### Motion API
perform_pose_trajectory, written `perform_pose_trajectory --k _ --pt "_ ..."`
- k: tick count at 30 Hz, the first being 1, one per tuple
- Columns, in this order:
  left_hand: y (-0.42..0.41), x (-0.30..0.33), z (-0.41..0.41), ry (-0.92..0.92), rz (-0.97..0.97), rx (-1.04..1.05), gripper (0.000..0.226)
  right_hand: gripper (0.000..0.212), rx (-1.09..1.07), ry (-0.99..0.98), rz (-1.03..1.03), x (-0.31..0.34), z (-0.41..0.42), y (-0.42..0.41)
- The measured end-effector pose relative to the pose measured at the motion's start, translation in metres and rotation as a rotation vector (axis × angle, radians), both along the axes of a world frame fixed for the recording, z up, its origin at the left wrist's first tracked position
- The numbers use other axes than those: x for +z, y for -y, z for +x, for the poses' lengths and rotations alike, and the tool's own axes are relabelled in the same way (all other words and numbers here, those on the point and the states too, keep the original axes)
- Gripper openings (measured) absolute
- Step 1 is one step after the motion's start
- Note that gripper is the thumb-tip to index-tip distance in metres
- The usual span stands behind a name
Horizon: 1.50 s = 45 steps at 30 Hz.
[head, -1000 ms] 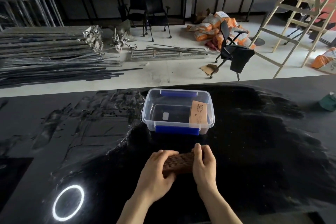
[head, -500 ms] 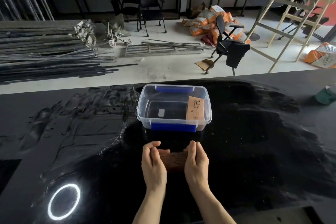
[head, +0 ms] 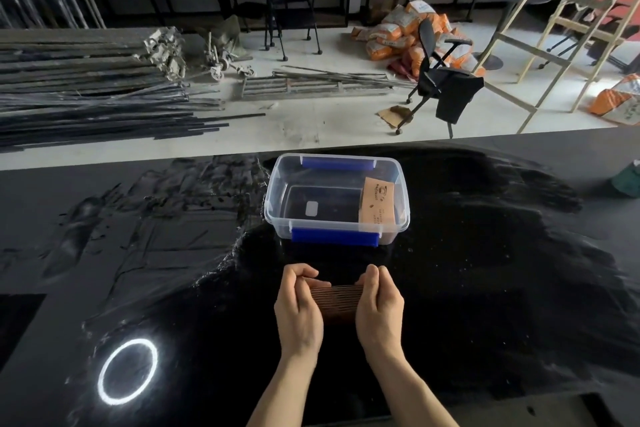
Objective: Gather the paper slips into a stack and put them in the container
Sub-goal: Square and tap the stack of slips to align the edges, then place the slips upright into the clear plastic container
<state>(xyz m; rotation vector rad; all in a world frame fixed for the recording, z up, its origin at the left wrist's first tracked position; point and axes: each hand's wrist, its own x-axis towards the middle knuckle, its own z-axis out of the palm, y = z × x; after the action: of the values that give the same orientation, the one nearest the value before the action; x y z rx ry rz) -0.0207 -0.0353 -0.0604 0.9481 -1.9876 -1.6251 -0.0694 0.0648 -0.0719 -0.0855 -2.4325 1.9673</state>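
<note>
A thick stack of brown paper slips (head: 337, 300) stands on edge on the black table, just in front of me. My left hand (head: 298, 308) presses its left end and my right hand (head: 379, 307) presses its right end, so both hands grip the stack between them. Beyond the hands sits a clear plastic container (head: 273, 204) with blue clips, lid off. One brown slip (head: 377, 204) leans against the container's inner right wall.
The glossy black table (head: 485, 288) shows a bright ring-light reflection (head: 127, 371) at the near left. A green object (head: 627, 178) lies at the table's far right edge. Past the table are metal rods, chairs, sacks and a wooden ladder on the floor.
My hands have shifted from covering the stack's top to squeezing its two ends, and the stack has been drawn slightly left and squared up between the palms.
</note>
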Motion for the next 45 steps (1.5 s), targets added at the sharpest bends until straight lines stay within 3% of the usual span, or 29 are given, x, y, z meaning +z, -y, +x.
perform_pose_trajectory --k 3,7,10,14,19,22,24,27,32,37,41,45 --pt "0.006 0.004 0.008 0.074 -0.29 -0.14 0.027 0.038 -0.035 0.006 -0.024 0.002 0.004 0.001" --pt "0.022 0.032 0.015 0.161 -0.718 -0.522 0.056 0.038 -0.028 0.037 -0.038 0.004 0.004 0.001" --pt "0.027 0.046 0.01 0.277 -0.893 -0.857 0.063 0.038 -0.038 0.077 -0.033 0.005 0.003 0.002" --pt "0.023 0.051 0.001 0.372 -0.943 -0.848 0.058 0.038 -0.025 0.109 -0.031 0.008 0.003 0.002" --pt "0.023 0.055 0.0 0.408 -0.867 -0.803 0.054 0.04 0.035 0.149 -0.105 0.016 0.001 -0.003" --pt "0.027 0.052 0.0 0.401 -0.728 -0.751 0.055 0.029 0.121 0.15 -0.124 0.03 -0.003 -0.016" --pt "0.03 0.051 0.002 0.38 -0.576 -0.69 0.052 0.027 0.225 0.205 -0.161 0.039 -0.006 -0.028" --pt "0.031 0.045 0.004 0.266 -0.26 -0.544 0.048 0.046 0.35 0.31 -0.234 0.048 -0.01 -0.037" --pt "0.027 0.048 0.0 0.18 0.182 -0.394 0.039 0.037 0.432 0.291 -0.36 0.059 -0.011 -0.039" --pt "0.031 0.052 -0.001 0.144 0.432 -0.391 0.054 0.035 0.487 0.263 -0.228 0.072 -0.018 -0.035" --pt "0.04 0.057 0.0 0.131 0.368 -0.403 0.054 0.026 0.52 0.217 -0.092 0.083 -0.025 -0.027" --pt "0.048 0.063 0.002 0.083 0.352 -0.307 0.032 0.02 0.335 -0.239 0.283 0.086 -0.047 -0.011"
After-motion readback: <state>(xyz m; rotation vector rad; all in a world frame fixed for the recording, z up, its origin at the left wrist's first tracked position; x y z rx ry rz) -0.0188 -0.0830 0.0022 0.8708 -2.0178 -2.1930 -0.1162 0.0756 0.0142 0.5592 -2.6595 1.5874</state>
